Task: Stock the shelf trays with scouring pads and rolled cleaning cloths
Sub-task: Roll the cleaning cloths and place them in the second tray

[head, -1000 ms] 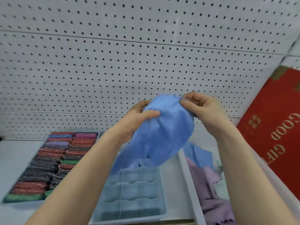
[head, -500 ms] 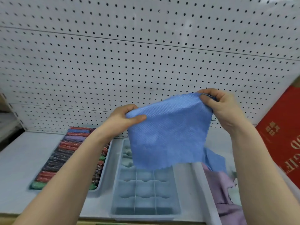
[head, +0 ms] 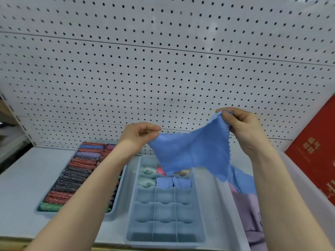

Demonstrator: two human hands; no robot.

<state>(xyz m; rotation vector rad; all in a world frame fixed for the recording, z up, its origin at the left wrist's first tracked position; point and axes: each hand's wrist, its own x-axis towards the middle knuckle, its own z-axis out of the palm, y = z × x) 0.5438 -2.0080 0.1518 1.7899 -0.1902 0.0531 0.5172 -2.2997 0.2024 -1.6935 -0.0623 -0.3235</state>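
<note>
Blue cloth [head: 192,153] held up in the air over the far end of the divided tray [head: 196,211], spread between both hands, well short of the pegboard wall [head: 163,69] behind. Pinched at one upper corner by the left hand [head: 137,135], thumb against curled fingers; gripped at the opposite, higher corner by the right hand [head: 243,127], fingers curled round the edge. Sagging between the two grips, with the scalloped lower corner hanging just above the tray's right rim. Rolled cloths [head: 164,178] filling the far compartments only; near compartments open below the forearms. Tray of scouring pads [head: 76,174] packed in rows just left of the divided tray, partly behind the left forearm. Bin of loose cloths [head: 243,200], blue and lilac, close on the right under the right forearm. Red box [head: 313,156] hemming in the right side beyond it. Bare shelf [head: 23,182] to the far left.
</note>
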